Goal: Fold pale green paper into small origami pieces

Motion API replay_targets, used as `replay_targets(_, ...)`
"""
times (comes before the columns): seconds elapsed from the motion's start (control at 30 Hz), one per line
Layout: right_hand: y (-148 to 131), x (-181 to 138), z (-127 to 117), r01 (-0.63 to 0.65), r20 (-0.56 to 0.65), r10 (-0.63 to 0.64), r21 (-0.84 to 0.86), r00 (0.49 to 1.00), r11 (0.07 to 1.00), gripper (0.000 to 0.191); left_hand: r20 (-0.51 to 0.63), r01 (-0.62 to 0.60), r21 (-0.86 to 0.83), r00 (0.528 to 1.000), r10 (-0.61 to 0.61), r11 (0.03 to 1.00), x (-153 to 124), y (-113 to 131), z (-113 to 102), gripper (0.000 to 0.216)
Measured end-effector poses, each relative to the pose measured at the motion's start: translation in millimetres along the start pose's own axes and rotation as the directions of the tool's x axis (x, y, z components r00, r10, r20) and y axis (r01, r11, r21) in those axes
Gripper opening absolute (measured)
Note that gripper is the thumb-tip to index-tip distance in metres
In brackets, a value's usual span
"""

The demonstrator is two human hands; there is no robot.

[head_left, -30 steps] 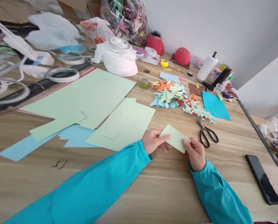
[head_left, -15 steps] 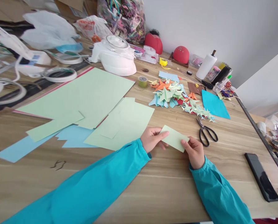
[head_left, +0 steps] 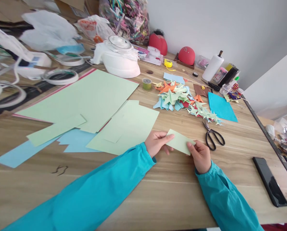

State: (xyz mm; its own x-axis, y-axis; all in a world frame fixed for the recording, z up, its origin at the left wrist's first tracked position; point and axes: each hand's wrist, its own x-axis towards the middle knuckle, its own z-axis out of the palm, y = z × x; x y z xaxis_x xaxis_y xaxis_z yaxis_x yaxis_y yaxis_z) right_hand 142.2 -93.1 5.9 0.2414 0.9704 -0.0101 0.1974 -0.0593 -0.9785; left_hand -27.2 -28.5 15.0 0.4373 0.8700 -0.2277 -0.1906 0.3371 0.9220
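A small pale green piece of paper [head_left: 181, 143] is stretched between my two hands above the wooden table. My left hand [head_left: 157, 141] pinches its left end, thumb on top and fingers underneath. At the right end, my right hand [head_left: 200, 156] grips the edge between thumb and fingers. Larger pale green sheets [head_left: 138, 125] lie to the left of my hands, partly over blue paper pieces [head_left: 78, 140]. Black-handled scissors [head_left: 213, 136] rest just beyond my right hand. Farther back sits a heap of folded paper stars [head_left: 173, 96] in green, orange, blue and red.
A black phone [head_left: 270, 181] lies at the right. Toward the back are a spool [head_left: 147, 84], a yellow tape measure [head_left: 168, 63], a turquoise sheet [head_left: 222, 107] and a white bottle [head_left: 213, 66]. Plastic bags [head_left: 49, 30] and white rolls [head_left: 60, 77] crowd the back left.
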Motion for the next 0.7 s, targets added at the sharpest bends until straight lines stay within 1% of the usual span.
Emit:
replay_targets(0.23, -3.0, -0.1, -1.2, 0.020, -0.003, -0.020, -0.054, 1.000, 0.998, 0.031, -0.009, -0.035, 0.039, 0.999, 0.035, 0.999, -0.5, 0.7, 0.6, 0.035)
replay_targets(0.4, -3.1, -0.7, -1.0, 0.033, -0.005, -0.034, -0.074, 0.999, 0.997, 0.030, -0.095, -0.065, 0.046, 0.993, 0.070, 0.997, -0.1, 0.3, -0.3, 0.031)
replay_targets(0.53, -3.5, -1.5, -0.6, 0.032, 0.008, -0.031, -0.063, 0.999, 0.997, 0.029, -0.085, -0.098, 0.079, 0.991, 0.104, 0.992, 0.6, -1.3, -1.9, 0.033)
replay_targets(0.63, -4.6, -1.3, -0.7, 0.030, -0.007, -0.030, -0.052, 1.000, 0.998, 0.029, -0.094, -0.114, 0.144, 0.987, 0.128, 0.983, 0.5, -2.1, -2.5, 0.034)
replay_targets(0.7, -4.8, -0.5, -1.1, 0.023, -0.018, -0.024, -0.038, 1.000, 0.999, 0.030, -0.065, -0.114, 0.184, 0.990, 0.128, 0.976, -0.3, -2.0, -2.0, 0.032)
